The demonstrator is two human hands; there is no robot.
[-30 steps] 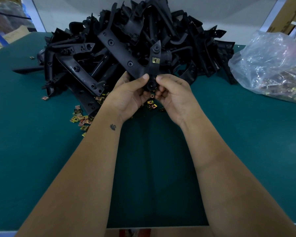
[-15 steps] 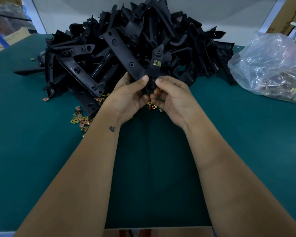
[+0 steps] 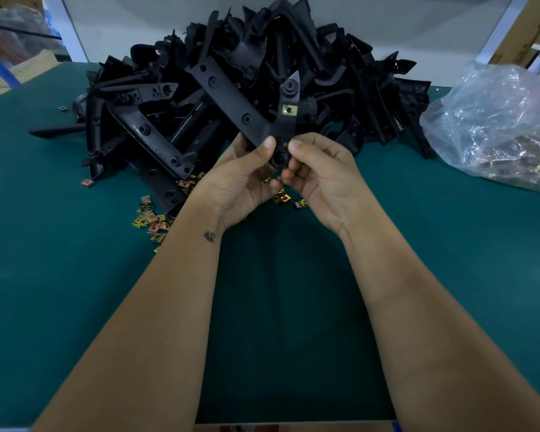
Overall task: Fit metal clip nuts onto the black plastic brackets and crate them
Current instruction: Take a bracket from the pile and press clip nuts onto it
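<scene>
Hands, left point(image 3: 243, 179) and right point(image 3: 320, 174), grip bracket point(image 3: 256, 120), clip nut point(image 3: 290, 110) seemingly fitted.

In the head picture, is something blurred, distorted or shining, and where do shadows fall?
Head view: wide-angle bending curves the table edges; the hands, left and right, and the bracket with its clip nut are sharp; the bag glares white; the arms cast a soft shadow on the cloth between them; corners look dim and soft.
</scene>
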